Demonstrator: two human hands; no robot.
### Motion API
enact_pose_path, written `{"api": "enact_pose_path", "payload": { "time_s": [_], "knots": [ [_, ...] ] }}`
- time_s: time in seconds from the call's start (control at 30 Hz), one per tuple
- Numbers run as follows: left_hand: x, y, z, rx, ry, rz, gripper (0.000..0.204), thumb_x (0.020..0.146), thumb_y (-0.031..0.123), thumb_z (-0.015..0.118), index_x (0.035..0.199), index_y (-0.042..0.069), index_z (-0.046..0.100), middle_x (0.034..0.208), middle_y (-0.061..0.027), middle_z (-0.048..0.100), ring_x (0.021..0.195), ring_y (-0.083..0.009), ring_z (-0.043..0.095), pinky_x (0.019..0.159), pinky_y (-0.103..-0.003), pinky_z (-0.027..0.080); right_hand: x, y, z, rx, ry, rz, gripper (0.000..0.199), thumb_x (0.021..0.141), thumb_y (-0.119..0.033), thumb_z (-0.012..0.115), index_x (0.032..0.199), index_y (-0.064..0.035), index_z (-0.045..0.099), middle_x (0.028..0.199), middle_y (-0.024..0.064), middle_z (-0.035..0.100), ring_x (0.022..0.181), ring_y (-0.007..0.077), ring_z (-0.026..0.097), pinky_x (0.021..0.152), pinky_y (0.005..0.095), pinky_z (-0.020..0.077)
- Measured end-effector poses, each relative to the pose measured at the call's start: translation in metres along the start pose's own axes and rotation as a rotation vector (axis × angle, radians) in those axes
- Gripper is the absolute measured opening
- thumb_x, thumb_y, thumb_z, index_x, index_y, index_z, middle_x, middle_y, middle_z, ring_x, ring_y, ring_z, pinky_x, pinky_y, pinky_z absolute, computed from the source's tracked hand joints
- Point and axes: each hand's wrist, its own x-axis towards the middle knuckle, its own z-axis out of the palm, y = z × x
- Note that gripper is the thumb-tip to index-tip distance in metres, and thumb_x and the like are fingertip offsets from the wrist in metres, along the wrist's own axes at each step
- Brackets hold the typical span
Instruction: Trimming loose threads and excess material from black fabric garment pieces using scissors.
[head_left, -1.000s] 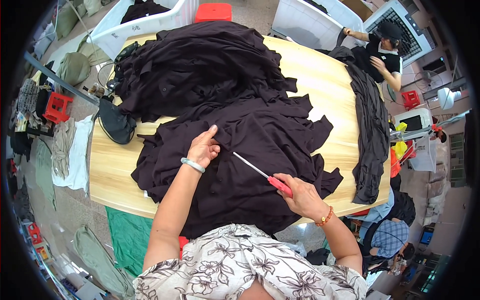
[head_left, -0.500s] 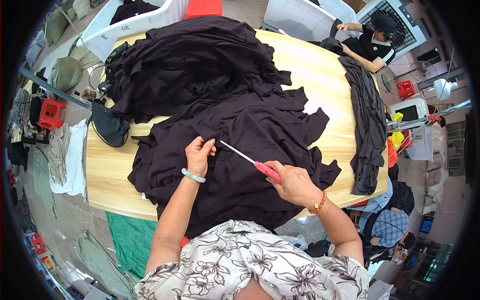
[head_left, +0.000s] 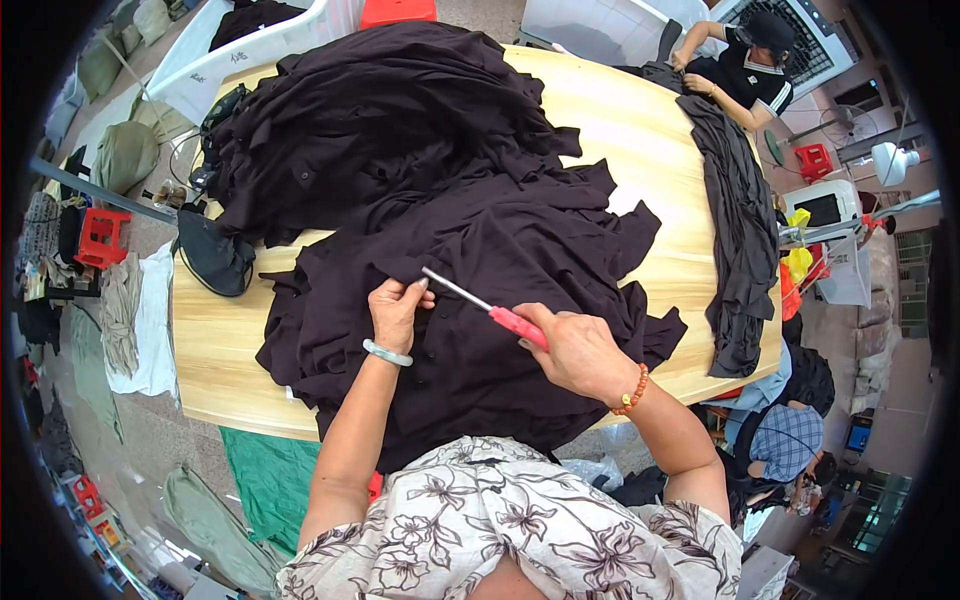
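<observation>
The red-handled tool [head_left: 505, 319] held in the right hand [head_left: 582, 350] has swung nearer the left hand [head_left: 396, 312], pinched narrow on what one cannot tell, seemingly bringing tool and dark garments [head_left: 510, 245] together on the counter [head_left: 225, 370].

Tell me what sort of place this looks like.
Probably a garment workshop: dark clothes lie heaped across a large wooden table, big white bins stand beyond it, and another person handles dark cloth at its far right.
</observation>
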Motion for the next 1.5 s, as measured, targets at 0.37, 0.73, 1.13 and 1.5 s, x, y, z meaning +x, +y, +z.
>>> {"api": "enact_pose_path", "payload": {
  "time_s": [0.37,0.73,1.13,1.5],
  "knots": [
    [0.002,0.03,-0.004,-0.312,-0.122,-0.188,0.006,0.095,0.015,0.062,0.098,0.01,0.06,0.083,-0.0002,0.062,0.065,-0.0121,0.059,0.054,-0.023,0.044,-0.014,0.02,0.015,0.092,0.073,0.025,0.034,0.089,-0.017,0.064,0.121,-0.0105,0.054,0.09,0.0151,0.067,0.087,0.0343,0.066,0.074,0.0446,0.0516],
    [0.024,0.017,0.001,-0.259,0.057,-0.11,0.009,0.092,0.014,0.068,0.094,0.008,0.062,0.068,0.001,0.058,0.052,-0.009,0.056,0.043,-0.02,0.04,-0.003,0.007,0.005,0.066,0.004,0.043,0.031,0.09,-0.02,0.063,0.118,-0.0093,0.054,0.084,0.0161,0.067,0.082,0.0363,0.066,0.073,0.0449,0.0514],
    [-0.074,0.026,-0.013,0.562,-0.238,-0.157,0.038,0.081,0.009,0.079,0.113,0.001,0.059,0.085,0.0038,0.057,0.074,-0.003,0.05,0.068,-0.018,0.043,-0.036,0.03,0.014,0.09,0.085,0.068,0.038,0.087,-0.013,0.066,0.124,-0.0111,0.055,0.095,0.0138,0.066,0.088,0.0327,0.065,0.076,0.0418,0.0509],
    [-0.086,0.019,-0.016,0.639,-0.212,0.11,0.014,0.086,0.007,0.068,0.093,-0.003,0.06,0.073,-0.006,0.059,0.067,-0.0096,0.052,0.063,-0.025,0.043,-0.107,0.02,0.007,0.092,-0.239,0.025,0.029,0.087,-0.023,0.067,0.112,-0.0108,0.062,0.082,0.0152,0.067,0.077,0.0349,0.066,0.068,0.0431,0.0509]
  ]
}}
